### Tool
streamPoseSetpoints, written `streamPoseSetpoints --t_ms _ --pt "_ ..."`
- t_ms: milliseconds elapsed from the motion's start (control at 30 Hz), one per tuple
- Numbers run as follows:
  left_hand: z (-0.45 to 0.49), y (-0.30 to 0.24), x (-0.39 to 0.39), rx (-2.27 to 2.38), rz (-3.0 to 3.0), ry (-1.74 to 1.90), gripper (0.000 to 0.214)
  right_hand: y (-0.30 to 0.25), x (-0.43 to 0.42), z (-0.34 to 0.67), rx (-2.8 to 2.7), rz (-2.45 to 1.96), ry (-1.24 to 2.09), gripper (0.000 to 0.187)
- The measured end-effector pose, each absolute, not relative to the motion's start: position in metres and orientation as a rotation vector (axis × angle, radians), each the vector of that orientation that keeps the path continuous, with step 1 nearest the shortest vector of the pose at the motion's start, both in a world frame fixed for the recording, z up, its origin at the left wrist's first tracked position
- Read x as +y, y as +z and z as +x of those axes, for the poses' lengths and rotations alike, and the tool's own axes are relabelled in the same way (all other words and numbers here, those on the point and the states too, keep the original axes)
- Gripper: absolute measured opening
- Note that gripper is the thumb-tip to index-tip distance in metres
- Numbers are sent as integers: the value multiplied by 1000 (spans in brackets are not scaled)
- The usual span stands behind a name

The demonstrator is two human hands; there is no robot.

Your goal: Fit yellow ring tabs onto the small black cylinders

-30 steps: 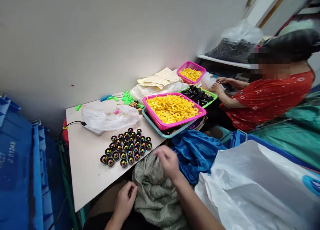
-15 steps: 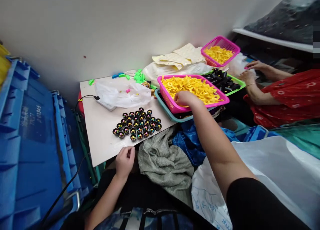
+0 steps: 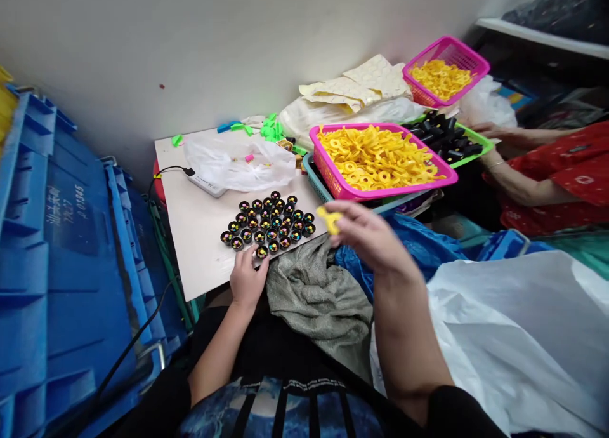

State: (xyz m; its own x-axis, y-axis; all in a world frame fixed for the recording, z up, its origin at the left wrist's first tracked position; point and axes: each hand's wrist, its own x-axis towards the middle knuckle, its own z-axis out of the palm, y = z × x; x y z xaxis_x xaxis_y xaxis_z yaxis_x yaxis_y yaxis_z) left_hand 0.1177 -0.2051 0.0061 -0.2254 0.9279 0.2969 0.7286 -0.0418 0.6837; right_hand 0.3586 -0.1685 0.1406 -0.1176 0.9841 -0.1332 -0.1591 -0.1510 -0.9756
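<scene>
Between the thumb and fingers of my right hand is a yellow plastic piece with a ring-like shape, held in the air right of the black cups. My left hand is at the table's near edge, its thumb and fingers around a small round black cup with coloured dots inside. Several similar black cups stand grouped just beyond it. A pink basket heaped with yellow pieces sits behind my right hand, on top of a teal basket.
A clear plastic bag and a white box with a cable lie on the white table. Blue crates stand at left. To the right are a green tray of black parts, another pink basket and a person's red sleeve.
My right hand has come out of the pink basket toward me, now with a yellow piece. My left hand has moved forward from the table edge to a black cup. The view has shifted slightly.
</scene>
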Motion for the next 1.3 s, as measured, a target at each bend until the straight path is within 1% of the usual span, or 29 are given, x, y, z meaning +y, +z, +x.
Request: streamPoseSetpoints --t_ms 33,100,233,400,633,800,933,1033,1133,1233,1300 --pt "117 10 -209 1884 1801 1204 30 128 -181 344 -996 -1066 1662 40" --pt "116 20 -218 1644 1802 1255 30 105 -200 321 -757 -1000 1844 36" --pt "121 41 -234 1245 1785 1161 34 78 -219 302 -503 -998 1905 30" --pt "131 45 -240 1064 1961 1111 40 71 -229 299 -273 -893 1984 35" --pt "139 46 -240 944 2035 1015 42 68 -238 289 -328 -987 1871 34" --pt "143 47 -241 1022 2041 1039 43 65 -242 279 -299 -965 1815 35" --pt "146 47 -242 1050 2033 1043 43 62 -246 269 -356 -1028 1640 36" --pt "147 47 -243 1084 2006 1086 38 59 -249 264 -391 -1050 1564 35" --pt "146 46 -242 1065 2079 1122 42 60 -250 265 -368 -945 1719 33" --pt "144 45 -242 1092 2275 1144 56 64 -248 271 -460 -832 1932 38" --pt "143 44 -242 1113 2406 1143 64 67 -247 274 -579 -814 1955 38"
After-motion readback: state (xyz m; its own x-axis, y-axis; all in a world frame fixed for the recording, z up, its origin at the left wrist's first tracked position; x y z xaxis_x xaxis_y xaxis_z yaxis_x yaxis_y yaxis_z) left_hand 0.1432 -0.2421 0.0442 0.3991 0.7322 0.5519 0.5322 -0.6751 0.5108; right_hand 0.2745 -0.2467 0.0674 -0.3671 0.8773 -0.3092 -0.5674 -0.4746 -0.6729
